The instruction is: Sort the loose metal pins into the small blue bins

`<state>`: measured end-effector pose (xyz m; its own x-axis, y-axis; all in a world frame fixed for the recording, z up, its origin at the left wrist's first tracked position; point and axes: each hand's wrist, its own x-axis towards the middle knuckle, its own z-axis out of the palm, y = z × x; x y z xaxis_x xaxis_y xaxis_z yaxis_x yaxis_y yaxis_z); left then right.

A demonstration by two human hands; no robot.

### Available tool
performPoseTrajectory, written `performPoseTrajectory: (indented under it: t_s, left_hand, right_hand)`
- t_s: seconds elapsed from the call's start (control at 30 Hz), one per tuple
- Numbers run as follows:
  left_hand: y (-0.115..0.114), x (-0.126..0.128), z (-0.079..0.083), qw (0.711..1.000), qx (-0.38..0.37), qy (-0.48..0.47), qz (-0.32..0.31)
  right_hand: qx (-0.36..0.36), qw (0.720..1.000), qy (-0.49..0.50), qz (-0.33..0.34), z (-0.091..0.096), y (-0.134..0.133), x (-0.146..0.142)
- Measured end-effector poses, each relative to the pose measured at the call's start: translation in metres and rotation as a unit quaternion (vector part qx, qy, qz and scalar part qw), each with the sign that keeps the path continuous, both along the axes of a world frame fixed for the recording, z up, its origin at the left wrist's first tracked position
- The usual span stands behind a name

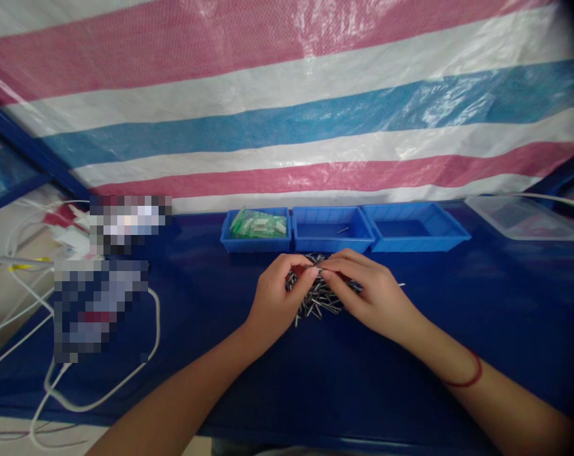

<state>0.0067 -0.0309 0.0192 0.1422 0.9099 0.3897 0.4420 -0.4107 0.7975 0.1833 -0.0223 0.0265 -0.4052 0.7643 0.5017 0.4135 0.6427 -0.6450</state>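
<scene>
A pile of thin metal pieces (319,297), dark and silver like rivets or pins, lies on the blue table below my hands. My left hand (283,288) is closed in a pinch over the left side of the pile. From the right, my right hand (369,285) is pinched too, its fingertips meeting those of the left. A small thin piece seems to be between them, but fingers cover most of it. Behind the pile, the middle blue bin (334,245) has one thin metal piece (343,230) in it.
The left blue bin (255,246) holds a green plastic bag (261,223) with pale pieces. A right blue bin (414,244) stands beside the middle one. White cables (157,316) and blurred-out items lie at left. A clear plastic lid (514,218) lies at far right, before a striped sheet (287,133).
</scene>
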Motion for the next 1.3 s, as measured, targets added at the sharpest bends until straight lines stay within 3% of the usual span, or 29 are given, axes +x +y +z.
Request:
performPoseTrajectory:
  t_s: [0.2, 0.33, 0.43, 0.57, 0.7, 0.93, 1.3]
  left_hand:
    - [-0.001, 0.000, 0.001, 1.000, -0.015, -0.002, -0.006]
    - [0.001, 0.000, -0.001, 0.999, -0.030, -0.044, -0.001]
    - [0.003, -0.002, -0.003, 0.998, -0.038, -0.054, -0.006]
    - [0.007, -0.006, -0.002, 1.000, -0.017, 0.001, -0.005]
    - [0.009, -0.009, 0.001, 0.985, 0.041, 0.152, -0.075]
    - [0.000, -0.002, 0.001, 0.913, 0.135, 0.355, -0.146]
    - [-0.007, 0.014, -0.007, 0.875, 0.155, 0.451, -0.086]
  right_hand:
    - [-0.069, 0.998, 0.003, 0.010, -0.002, -0.002, -0.004]
    - [-0.099, 0.986, 0.036, -0.128, -0.004, 0.010, 0.005]
    - [-0.074, 0.968, 0.030, -0.239, -0.004, 0.026, 0.015]
    - [-0.046, 0.954, -0.029, -0.294, 0.000, 0.039, 0.024]
    - [-0.052, 0.953, -0.033, -0.297, 0.004, 0.034, 0.027]
    - [-0.080, 0.965, -0.034, -0.246, 0.007, 0.016, 0.016]
    - [-0.078, 0.979, -0.067, -0.173, 0.007, 0.003, 0.006]
